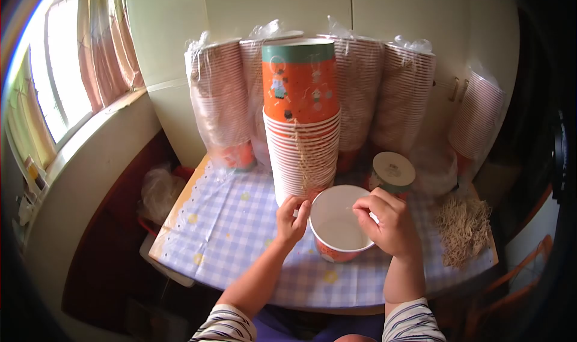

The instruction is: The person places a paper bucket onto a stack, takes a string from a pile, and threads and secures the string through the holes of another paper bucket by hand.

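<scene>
Sleeves (226, 325) | cup (338, 255) (white inside) | left fingers (305, 210) beside, right fingers (363, 205) above

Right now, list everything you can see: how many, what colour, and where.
Open tub: one, orange outside, white inside, between the hands
Bare tub stack: one, orange and green with white rims, table centre
Bagged tub stacks: five, pale-rimmed, four behind, one far right
Round-topped container: one, cream top, green side, right of centre
String pile: one, tan, table's right side
Loose strands: several, tan, down the bare stack's front
Checked cloth: one, blue and white, on the table
Clear bag: one, left of the table
Cabinet: one, cream, behind
Window: one, bright, left
Curtains: two, pinkish and greenish, by the window
Striped sleeves: two, white and dark, bottom
Left hand: one, bare, at the tub's left
Right hand: one, bare, over its right rim
</scene>
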Motion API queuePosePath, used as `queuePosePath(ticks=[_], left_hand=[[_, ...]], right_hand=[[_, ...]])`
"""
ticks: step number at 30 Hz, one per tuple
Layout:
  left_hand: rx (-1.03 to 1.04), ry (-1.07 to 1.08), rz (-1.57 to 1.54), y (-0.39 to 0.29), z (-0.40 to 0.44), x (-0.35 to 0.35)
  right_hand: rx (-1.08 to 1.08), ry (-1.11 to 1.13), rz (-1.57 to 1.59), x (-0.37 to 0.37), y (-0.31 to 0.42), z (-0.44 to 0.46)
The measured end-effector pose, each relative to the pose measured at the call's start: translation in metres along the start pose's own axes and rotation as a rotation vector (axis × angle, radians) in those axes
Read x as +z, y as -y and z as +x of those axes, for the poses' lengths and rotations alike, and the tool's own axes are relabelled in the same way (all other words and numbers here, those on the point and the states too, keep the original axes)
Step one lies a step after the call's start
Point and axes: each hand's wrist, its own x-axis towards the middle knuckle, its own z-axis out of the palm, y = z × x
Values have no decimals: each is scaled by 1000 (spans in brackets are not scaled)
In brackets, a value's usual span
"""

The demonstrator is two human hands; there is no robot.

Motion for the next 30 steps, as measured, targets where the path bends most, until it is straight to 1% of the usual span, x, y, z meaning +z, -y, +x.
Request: queuePosePath(ticks=[5,7,8,12,15,20,21,25,28,30], left_hand=[[-49,57,-47,9,-3,-1],[-62,92,-68,9,-7,1],[-103,118,-80,8,-9,2],[-145,126,-127,10,-17,8],[-98,153,-31,13,-17,2],[-154,52,-109,16,-13,3],[-168,40,-116,19,-13,4],[-169,143,-151,9,-12,5],[-32,203,-132,0,-10,6],[0,247,-125,-6,-9,4]], right_hand=[[34,77,-47,8,-5,0],[61,69,-47,8,-5,-2],[75,64,-48,7,-6,-2],[50,66,-77,2,-7,-2],[92,69,-67,-3,-4,-3],[152,52,-49,-8,-8,-3],[154,72,-56,-9,-8,-2],[171,175,-82,-11,-11,-2],[177,236,-98,-7,-15,-3],[187,261,-100,-5,-16,-3]])
